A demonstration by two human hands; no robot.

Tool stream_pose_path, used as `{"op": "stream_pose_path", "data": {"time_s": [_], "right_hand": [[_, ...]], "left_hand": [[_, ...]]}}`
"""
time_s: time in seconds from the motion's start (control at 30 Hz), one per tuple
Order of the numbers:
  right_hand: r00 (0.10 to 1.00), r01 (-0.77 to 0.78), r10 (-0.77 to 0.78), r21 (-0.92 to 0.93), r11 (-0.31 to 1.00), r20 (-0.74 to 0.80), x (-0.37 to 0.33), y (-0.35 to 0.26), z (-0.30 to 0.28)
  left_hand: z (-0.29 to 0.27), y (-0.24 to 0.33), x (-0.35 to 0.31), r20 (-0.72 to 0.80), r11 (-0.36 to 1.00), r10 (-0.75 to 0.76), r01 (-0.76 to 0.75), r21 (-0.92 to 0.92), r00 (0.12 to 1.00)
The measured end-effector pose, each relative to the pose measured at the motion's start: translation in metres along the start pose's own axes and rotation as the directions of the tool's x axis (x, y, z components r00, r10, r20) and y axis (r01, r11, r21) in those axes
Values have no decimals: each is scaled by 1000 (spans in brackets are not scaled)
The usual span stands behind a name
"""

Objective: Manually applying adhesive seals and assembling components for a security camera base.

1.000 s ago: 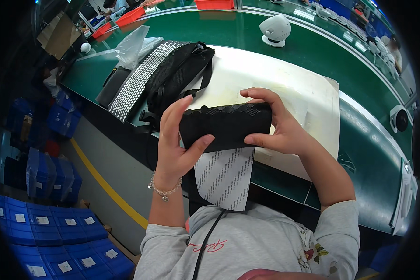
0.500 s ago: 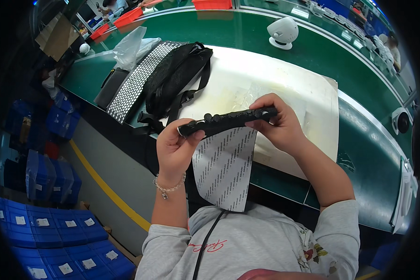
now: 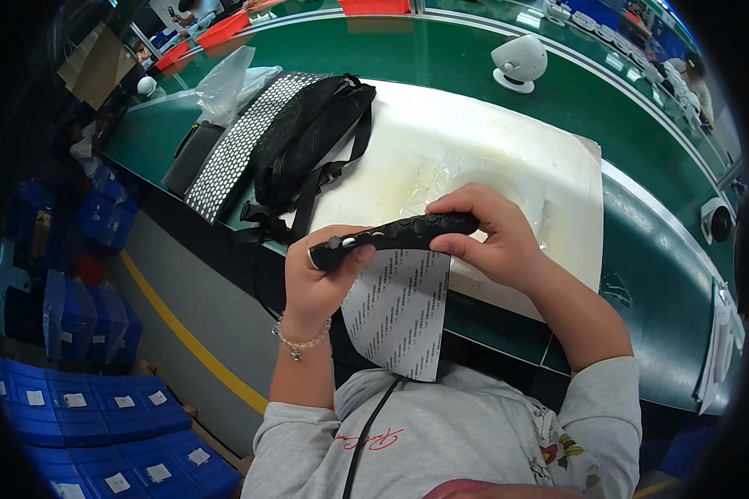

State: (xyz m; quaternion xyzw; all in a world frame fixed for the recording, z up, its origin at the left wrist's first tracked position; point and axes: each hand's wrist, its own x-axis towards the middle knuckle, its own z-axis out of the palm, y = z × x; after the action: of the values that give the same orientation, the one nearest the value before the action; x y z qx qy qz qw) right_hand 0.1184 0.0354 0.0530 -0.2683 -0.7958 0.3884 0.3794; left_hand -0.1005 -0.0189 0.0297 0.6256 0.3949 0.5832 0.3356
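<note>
Between my two hands is a flexible sheet with a black, round-patterned face (image 3: pixel 412 229) and a white printed backing (image 3: pixel 398 312). Its upper edge is bent over, and the backing hangs down in front of my shirt. My left hand (image 3: pixel 314 279) pinches the left end, where a few small white spots show among the black rounds. The right end is gripped by my right hand (image 3: pixel 499 241), thumb below and fingers above. Behind the left hand, on the table, lies a black mesh bag with straps (image 3: pixel 308 137).
A white board (image 3: pixel 474 116) covers part of the green table. Left of the bag are a white-dotted sheet (image 3: pixel 245 145) and a clear plastic bag (image 3: pixel 225 87). A white rounded device (image 3: pixel 520 62) stands on the far green belt. Blue bins (image 3: pixel 66 399) fill the lower left.
The sheet's bent edge has come lower at the right, and its raised black rounds now lie flatter. My right hand has dropped slightly. The white device has shifted right along the belt.
</note>
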Motion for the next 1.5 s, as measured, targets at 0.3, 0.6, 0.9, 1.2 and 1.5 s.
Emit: {"op": "stream_pose_path", "data": {"time_s": [0.3, 0.6, 0.9, 1.2, 1.5], "right_hand": [[992, 65, -67, -18, 998, -105, -2, 4, 5], [999, 35, -35, 0, 999, -22, 9, 28, -36], [736, -653, 425, -390, 649, -527, 39, 170, -153], [751, -657, 130, -715, 238, -647, 80, 244, -193], [656, -318, -459, -771, 552, -599, 41, 171, -192]], "left_hand": [[3, -6, 4, 3, 989, 107, -107, 100, 994], [8, -31, 15, -171, 997, 81, -82, 5, 982], [19, -43, 25, -92, 987, 60, -45, 153, 994], [20, -51, 21, -123, 1000, 22, -21, 11, 992], [15, -45, 18, -77, 985, 57, -44, 164, 995]]}}
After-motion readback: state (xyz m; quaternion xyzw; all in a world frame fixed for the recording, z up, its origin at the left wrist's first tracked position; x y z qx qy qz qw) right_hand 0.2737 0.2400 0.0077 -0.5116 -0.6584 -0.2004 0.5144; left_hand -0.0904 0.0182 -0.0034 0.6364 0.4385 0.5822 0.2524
